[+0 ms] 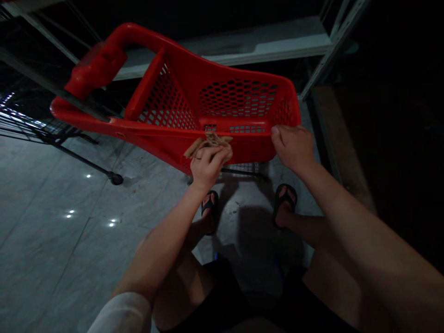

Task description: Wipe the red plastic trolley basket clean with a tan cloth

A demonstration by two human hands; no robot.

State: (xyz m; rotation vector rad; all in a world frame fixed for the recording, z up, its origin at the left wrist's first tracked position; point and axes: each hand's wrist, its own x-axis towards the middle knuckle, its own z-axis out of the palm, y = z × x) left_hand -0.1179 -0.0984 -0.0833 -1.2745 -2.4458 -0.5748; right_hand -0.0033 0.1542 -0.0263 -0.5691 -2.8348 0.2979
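A red plastic shopping cart (222,64) stands crosswise in front of me, its handle to the left and its perforated basket to the right. My left hand (207,167) is closed on a crumpled brown cloth (212,140), pressed against the near side of the basket just below the rim. Farther right, my right hand (294,144) grips the basket's near rim close to its front corner, thumb on top. The fingers of that hand are partly hidden behind the rim.
A second, dark wire cart (31,122) stands at the left, one caster (115,178) on the grey tiled floor (69,259). Behind the red cart is a pale metal shelf (277,51) with an upright post. My sandalled feet are beneath the basket. The right side is very dark.
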